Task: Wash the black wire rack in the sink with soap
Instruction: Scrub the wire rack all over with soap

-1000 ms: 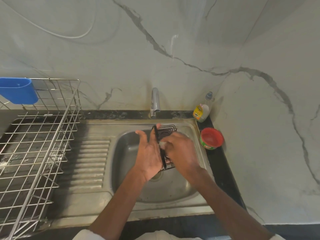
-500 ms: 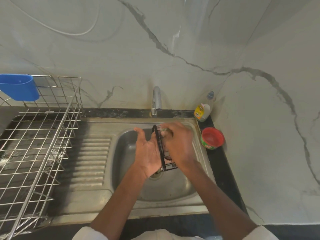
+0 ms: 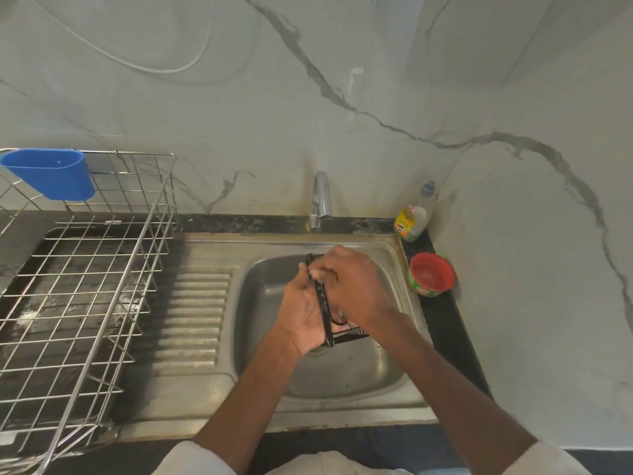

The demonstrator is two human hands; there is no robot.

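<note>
The black wire rack [image 3: 323, 305] stands on its edge over the steel sink [image 3: 342, 404], its lower end near the drain. My left hand [image 3: 301, 315] holds it from the left, palm against the frame. My right hand [image 3: 352, 286] lies over the rack's right side with its fingers curled at the far top end. There it pinches a small pale scrubbing pad [image 3: 317, 273] against the wires. Most of the rack's mesh is hidden behind my right hand.
The tap [image 3: 320, 197] rises behind the basin with no water running. A soap bottle [image 3: 412, 217] and a red tub [image 3: 432, 274] stand on the black counter to the right. A steel dish rack [image 3: 85, 286] with a blue cup [image 3: 51, 176] fills the left.
My right hand has slid along the rack from its middle up to the far top end. My left hand has stayed on the frame, its fingers closing in a little.
</note>
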